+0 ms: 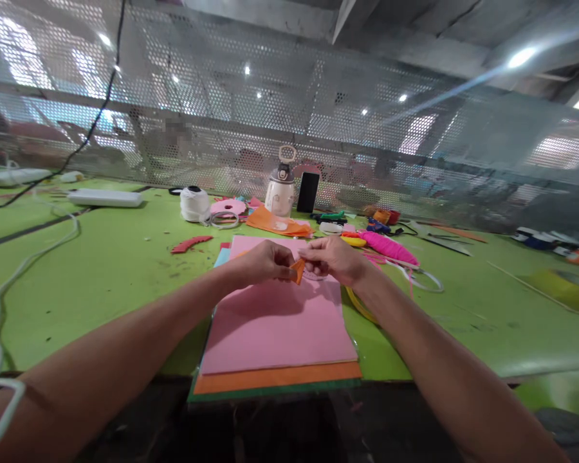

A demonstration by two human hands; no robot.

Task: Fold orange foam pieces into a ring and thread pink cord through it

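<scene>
Between my two hands is a small piece of orange paper (298,271), which looks folded. My left hand (269,262) pinches it from the left, thumb below and fingers curled. From the right, my right hand (332,258) has its fingertips closed at the upper edge of the same piece. Both hands are above a sheet of pink paper (280,328), which lies on a stack with an orange sheet (280,378) and a green edge showing at the front. Part of a pale printed shape shows on the pink paper under my right hand.
Behind the stack stand a white bottle (279,193), a phone (308,192) and a white thread spool (194,204). A bright pink yarn bundle (390,248) lies to the right, near yellow tape (567,287). A white cable (9,283) runs down the left side.
</scene>
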